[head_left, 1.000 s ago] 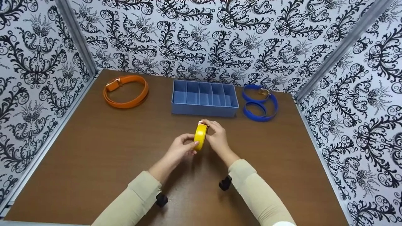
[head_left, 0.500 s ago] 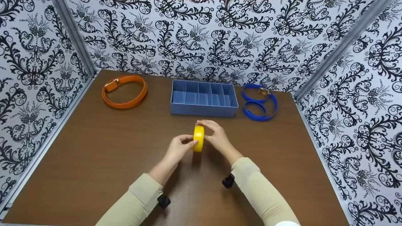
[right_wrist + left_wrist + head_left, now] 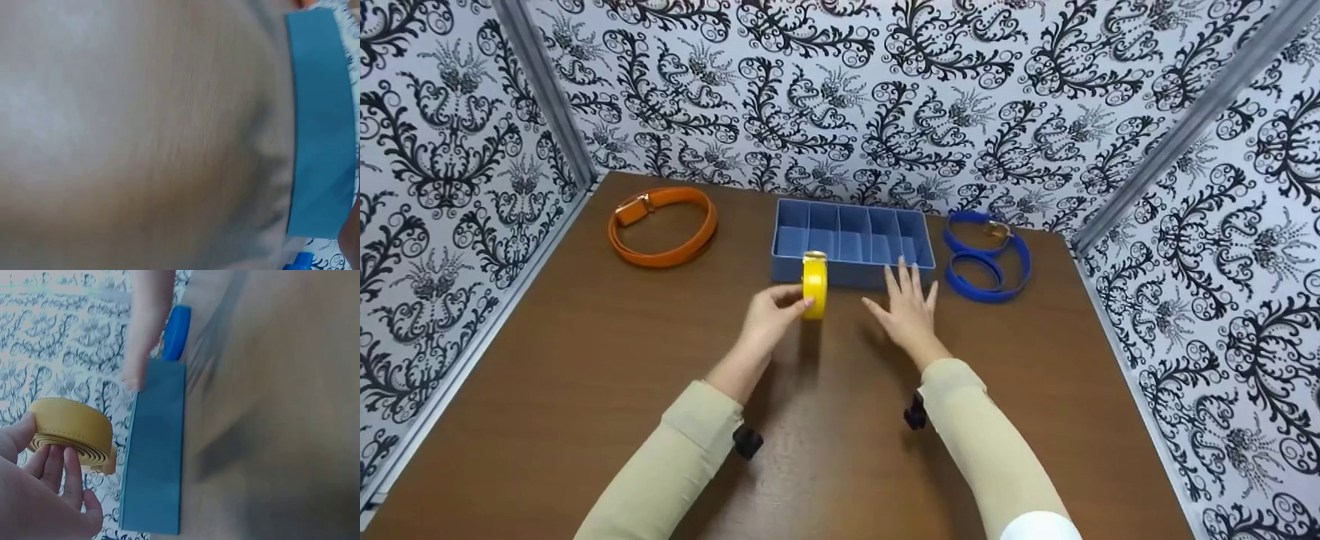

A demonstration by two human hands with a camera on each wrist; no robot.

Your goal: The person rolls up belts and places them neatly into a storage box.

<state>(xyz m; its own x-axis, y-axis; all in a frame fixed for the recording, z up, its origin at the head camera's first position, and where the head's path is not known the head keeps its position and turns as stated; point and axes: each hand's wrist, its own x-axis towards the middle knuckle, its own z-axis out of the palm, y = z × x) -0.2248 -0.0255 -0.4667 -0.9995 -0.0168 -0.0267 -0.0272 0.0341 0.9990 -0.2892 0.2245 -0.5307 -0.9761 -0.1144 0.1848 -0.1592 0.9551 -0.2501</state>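
A yellow belt (image 3: 814, 289), wound into a tight coil, is held up by my left hand (image 3: 769, 319) in front of the box. The left wrist view shows the thumb on one side of the coiled belt (image 3: 70, 424) and the fingers beneath it. A metal buckle tops the coil in the head view. My right hand (image 3: 910, 311), fingers spread and straight, is at the front right of the blue-grey divided box (image 3: 847, 274) and holds nothing. Whether its fingertips touch the box, I cannot tell. Only a sliver of that hand (image 3: 351, 236) shows in the right wrist view.
An orange belt (image 3: 664, 259), loosely looped, lies at the back left of the brown table (image 3: 622, 390). To the right of the box lies a blue belt (image 3: 990, 294) with a gold-coloured buckle. Patterned walls (image 3: 825, 90) enclose the back and sides.
My right hand has come off the yellow belt and moved right, its fingers spreading by the box. The left hand has carried the coil slightly left and toward the box.
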